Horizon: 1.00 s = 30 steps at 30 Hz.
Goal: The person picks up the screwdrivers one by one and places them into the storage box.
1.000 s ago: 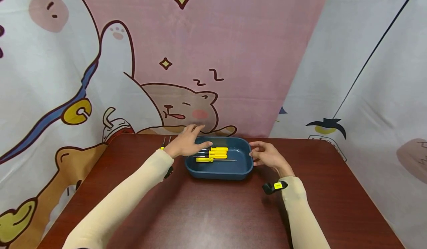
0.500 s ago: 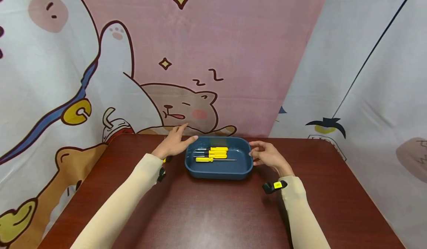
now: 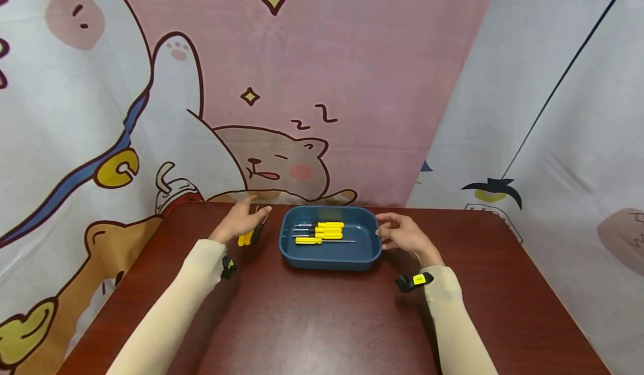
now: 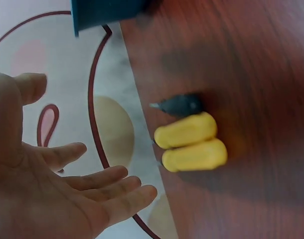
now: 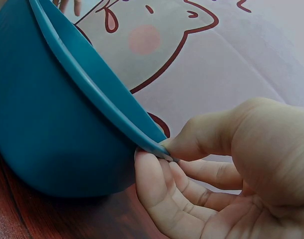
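Note:
My right hand (image 3: 406,235) pinches the right rim of a blue plastic box (image 3: 329,264) between thumb and fingers, as the right wrist view shows close up. Inside the box, several screwdrivers (image 3: 329,234) with yellow handles lie side by side; the nearest one (image 3: 308,241) points its shaft to the right. Left of the box, my left hand (image 3: 237,222) hovers with spread fingers and holds nothing. Just beside it are two yellow-handled screwdrivers (image 4: 194,155) and a black-handled tool (image 4: 181,105) with a thin metal tip, lying side by side on the table.
The dark red-brown table (image 3: 312,319) carries everything and ends at a back edge close behind the box. A cloth (image 3: 372,84) with cartoon animals hangs behind it. Both wrists wear black straps with small cameras.
My left hand has moved left from above the box to the loose tools, uncovering the screwdrivers in the box. My right hand has stayed at the rim.

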Each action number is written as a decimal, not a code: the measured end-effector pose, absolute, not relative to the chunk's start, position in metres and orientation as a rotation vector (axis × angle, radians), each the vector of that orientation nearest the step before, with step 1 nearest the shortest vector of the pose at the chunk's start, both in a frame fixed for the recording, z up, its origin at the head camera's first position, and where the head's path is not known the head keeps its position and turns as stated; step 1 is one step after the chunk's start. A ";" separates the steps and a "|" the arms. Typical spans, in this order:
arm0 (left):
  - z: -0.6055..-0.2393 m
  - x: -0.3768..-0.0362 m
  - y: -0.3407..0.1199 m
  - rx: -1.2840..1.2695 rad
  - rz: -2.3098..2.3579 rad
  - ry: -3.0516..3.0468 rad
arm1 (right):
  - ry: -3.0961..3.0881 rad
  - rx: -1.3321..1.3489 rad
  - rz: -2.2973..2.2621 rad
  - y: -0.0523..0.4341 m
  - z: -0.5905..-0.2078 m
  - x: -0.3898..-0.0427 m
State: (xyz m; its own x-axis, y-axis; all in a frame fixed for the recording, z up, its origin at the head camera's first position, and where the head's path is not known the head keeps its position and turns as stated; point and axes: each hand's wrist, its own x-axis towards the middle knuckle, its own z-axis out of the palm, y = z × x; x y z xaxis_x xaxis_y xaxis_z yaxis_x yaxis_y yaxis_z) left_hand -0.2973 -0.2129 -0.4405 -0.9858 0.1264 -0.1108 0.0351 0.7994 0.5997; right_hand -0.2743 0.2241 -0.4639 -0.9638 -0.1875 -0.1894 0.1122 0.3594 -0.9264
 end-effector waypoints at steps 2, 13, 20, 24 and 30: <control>-0.443 -0.296 -0.218 0.102 0.945 2.832 | 2.365 -0.065 -1.635 0.224 -0.464 -0.274; -0.456 -0.295 -0.244 0.068 0.901 2.826 | 2.359 -0.075 -1.643 0.223 -0.463 -0.274; -0.462 -0.296 -0.250 0.070 0.884 2.821 | 2.353 -0.083 -1.636 0.222 -0.460 -0.273; -0.465 -0.301 -0.251 0.089 0.843 2.846 | 2.351 -0.079 -1.650 0.224 -0.463 -0.274; -0.468 -0.307 -0.251 0.113 0.766 2.863 | 2.356 -0.053 -1.643 0.223 -0.463 -0.274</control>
State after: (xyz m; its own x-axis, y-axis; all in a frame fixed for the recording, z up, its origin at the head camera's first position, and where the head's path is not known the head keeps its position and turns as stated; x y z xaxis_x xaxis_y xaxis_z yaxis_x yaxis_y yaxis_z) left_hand -0.3071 -0.2510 -0.4679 -0.9817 0.1181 -0.1497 0.0276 0.8648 0.5014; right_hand -0.2736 0.2227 -0.4630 -0.9634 -0.1818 -0.1968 0.1219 0.3567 -0.9262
